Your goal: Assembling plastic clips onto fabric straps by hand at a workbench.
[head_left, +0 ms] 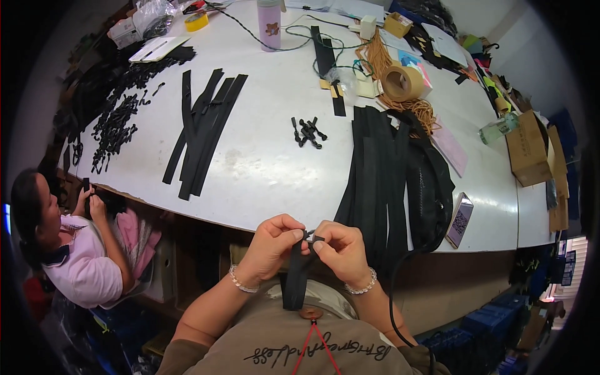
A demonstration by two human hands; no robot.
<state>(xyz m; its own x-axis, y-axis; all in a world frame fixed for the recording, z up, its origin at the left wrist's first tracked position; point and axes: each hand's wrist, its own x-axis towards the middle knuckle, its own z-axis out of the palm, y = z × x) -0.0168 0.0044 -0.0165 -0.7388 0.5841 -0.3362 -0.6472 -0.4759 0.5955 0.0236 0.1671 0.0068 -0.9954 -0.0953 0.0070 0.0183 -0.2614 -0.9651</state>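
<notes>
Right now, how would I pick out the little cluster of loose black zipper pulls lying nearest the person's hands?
Start at the big white table. Between the fan of black zipper strips on the left and the thick stack of black tapes on the right lies a small cluster of black zipper pulls. Unlike the big scattered heap of pulls at the far left edge, it is only a handful, alone on bare white.

Both forearms in from the lower edge, bare, angled up and inward to meet at the centre. Left hand (273,240) raised, back of the hand to the camera, fingers curled, thumb and forefinger pinched together at the tip. Right hand (340,247) just beside it, nearly touching, likewise curled, thumb pressed against the forefinger in a fine pinch. Fingertips of the two hands facing each other, close together. A beaded bracelet on each wrist. Elbows spread apart, wrists bent slightly inward, both hands held in front of the chest.
</notes>
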